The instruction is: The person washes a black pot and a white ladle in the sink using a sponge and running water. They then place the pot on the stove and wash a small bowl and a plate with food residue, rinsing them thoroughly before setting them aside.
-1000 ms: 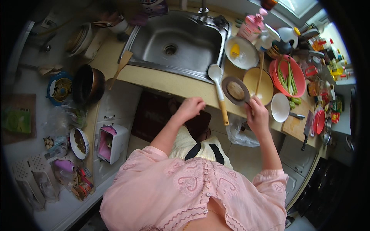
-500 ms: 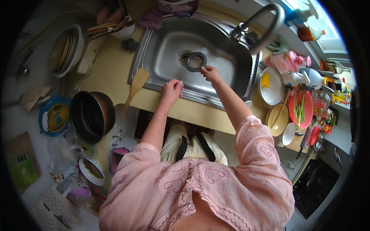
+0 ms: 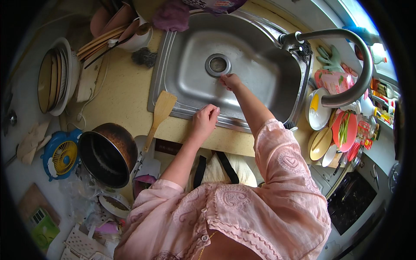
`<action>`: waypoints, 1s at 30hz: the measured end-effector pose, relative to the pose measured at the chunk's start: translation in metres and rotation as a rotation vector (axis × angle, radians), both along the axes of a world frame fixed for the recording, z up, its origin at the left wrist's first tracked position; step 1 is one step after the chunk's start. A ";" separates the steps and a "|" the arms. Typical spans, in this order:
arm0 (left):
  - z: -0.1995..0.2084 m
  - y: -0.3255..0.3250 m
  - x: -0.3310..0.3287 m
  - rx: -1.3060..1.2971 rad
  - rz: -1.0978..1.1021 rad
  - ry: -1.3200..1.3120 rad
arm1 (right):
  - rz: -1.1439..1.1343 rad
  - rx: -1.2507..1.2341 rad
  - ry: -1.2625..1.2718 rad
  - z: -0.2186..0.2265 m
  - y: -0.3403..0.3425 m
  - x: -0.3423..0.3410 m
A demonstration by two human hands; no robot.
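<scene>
A round drain strainer [image 3: 218, 65] with a wide grey rim sits over the drain hole in the steel sink [image 3: 260, 73]. Just below its rim, my right hand [image 3: 230, 82] reaches over the basin with fingers curled in. Nothing shows in that hand, and a small gap seems to separate it from the strainer. My left hand [image 3: 205, 122] hovers at the sink's front edge, fingers closed together with nothing visible in them. To its left a wooden spatula [image 3: 161, 110] lies across the counter, its blade by the sink's corner.
A curved faucet [image 3: 366, 65] arches over the sink's right side. Plates [image 3: 320, 115] and a red bowl of green stalks [image 3: 346, 130] crowd the right counter. At left stand a dark pot [image 3: 108, 154], a blue fan [image 3: 63, 155] and stacked dishes [image 3: 58, 78]. A purple cloth [image 3: 171, 15] lies behind.
The strainer, gripped by its rim in my right hand beside the drain, now rests over the drain hole, and my fingers have come off it. The whole view has shifted slightly.
</scene>
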State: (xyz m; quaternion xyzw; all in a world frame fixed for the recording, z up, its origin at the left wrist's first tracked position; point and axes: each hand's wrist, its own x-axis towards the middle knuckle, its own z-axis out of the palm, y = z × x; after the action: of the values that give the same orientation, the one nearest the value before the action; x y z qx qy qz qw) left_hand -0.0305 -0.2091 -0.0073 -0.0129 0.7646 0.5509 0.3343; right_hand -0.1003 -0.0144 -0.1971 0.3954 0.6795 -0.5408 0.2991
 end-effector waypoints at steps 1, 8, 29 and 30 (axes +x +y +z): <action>-0.001 0.000 -0.001 -0.016 -0.016 0.004 | 0.100 0.053 0.024 0.003 0.003 0.002; -0.005 0.000 0.000 -0.018 0.018 -0.035 | 0.456 0.726 0.288 0.135 0.076 0.016; 0.076 0.148 -0.010 0.713 0.216 -0.439 | 0.680 1.328 0.496 0.225 0.166 -0.039; 0.073 0.151 -0.009 0.868 0.281 -0.512 | 0.662 1.352 0.511 0.218 0.166 -0.037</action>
State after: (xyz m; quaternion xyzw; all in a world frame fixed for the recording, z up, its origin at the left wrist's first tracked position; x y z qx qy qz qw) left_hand -0.0391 -0.0576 0.0654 -0.1101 0.3505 0.8358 0.4079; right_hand -0.1376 0.1514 0.0210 0.1324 0.9904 0.0320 -0.0257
